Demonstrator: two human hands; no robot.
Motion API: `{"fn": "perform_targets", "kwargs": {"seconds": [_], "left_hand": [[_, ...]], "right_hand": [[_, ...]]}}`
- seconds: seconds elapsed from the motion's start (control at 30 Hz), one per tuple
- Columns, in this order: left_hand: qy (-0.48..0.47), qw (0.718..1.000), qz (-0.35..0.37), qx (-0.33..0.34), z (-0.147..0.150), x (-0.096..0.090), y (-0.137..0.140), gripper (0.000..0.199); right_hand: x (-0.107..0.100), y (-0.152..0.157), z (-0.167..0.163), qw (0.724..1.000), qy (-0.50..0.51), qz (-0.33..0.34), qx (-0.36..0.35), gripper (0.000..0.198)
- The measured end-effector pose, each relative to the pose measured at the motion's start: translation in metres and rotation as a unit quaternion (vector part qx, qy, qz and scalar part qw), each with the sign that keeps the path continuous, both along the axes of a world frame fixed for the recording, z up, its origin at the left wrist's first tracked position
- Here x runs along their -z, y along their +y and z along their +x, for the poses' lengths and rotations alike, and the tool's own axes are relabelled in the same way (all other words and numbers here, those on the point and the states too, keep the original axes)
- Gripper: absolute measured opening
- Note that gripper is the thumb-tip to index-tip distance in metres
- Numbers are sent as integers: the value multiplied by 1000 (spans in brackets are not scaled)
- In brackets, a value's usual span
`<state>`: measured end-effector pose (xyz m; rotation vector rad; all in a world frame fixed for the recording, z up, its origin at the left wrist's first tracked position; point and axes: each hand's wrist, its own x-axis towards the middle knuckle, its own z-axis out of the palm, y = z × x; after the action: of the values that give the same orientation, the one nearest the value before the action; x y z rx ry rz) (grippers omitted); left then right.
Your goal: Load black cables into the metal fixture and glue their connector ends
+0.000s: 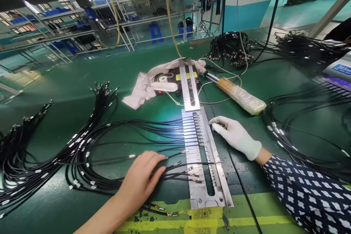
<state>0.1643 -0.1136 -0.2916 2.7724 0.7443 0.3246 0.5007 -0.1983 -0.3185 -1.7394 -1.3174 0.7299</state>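
My bare left hand (144, 173) is closed over black cables, left of the slotted metal fixture (195, 193). One black cable (174, 155) comes out at its fingertips, its stripped end reaching the fixture's edge. Several cables (170, 131) lie side by side in the upper slots, their connector ends in a row along the opening. Lower down, loose cable ends (192, 175) rest across the plate. My right hand (237, 135), in a white glove, is at the fixture's right rail, thumb and fingers pinched together; whatever is between them is hidden.
Cable bundles (82, 135) spread over the green table at left. Beyond the fixture stand a black device (171, 76) and a pinkish cloth (141, 89). A bubble-wrapped handle (244, 97) lies right of them. More cables (230, 47) and a 365nm-labelled lamp (341, 67) are farther right.
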Motion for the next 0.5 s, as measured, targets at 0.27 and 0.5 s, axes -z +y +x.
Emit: {"fn": "perform_targets", "kwargs": {"seconds": [0.27, 0.5], "left_hand": [[15, 994, -65, -82, -22, 2, 1, 23], [-55, 987, -71, -137, -74, -15, -6, 18]], "right_hand": [[-2, -1, 1, 1000, 2, -2, 0, 29], [2, 0, 2, 1000, 5, -6, 1, 26]]}}
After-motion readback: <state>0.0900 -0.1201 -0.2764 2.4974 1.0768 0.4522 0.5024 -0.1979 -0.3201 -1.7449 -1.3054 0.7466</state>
